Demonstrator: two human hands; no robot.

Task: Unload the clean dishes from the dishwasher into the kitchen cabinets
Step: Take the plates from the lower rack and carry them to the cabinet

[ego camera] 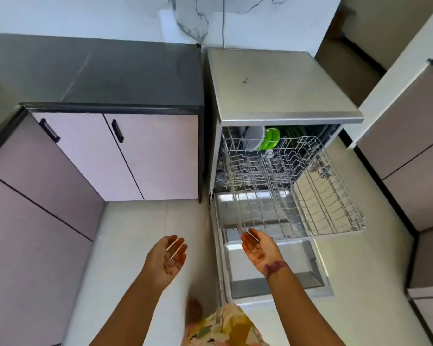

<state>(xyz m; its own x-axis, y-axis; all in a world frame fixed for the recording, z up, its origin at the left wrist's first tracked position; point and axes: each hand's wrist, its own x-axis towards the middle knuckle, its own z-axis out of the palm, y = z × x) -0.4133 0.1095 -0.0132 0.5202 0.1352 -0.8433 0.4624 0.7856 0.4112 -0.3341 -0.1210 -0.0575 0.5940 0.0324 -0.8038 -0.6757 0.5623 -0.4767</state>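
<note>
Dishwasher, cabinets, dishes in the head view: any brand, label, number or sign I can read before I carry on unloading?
No readable text in this view.
Dishwasher: plain metal top, two small dark marks, not letters.
Open door: no label that can be made out.
Cabinet doors: black handles only, no writing.
White dish and green dishes in the rack: no print visible.

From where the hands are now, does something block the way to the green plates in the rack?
No object lies between the right hand and the green plates, only empty wire tines of the pulled-out rack. A white plate stands just left of them.
</note>
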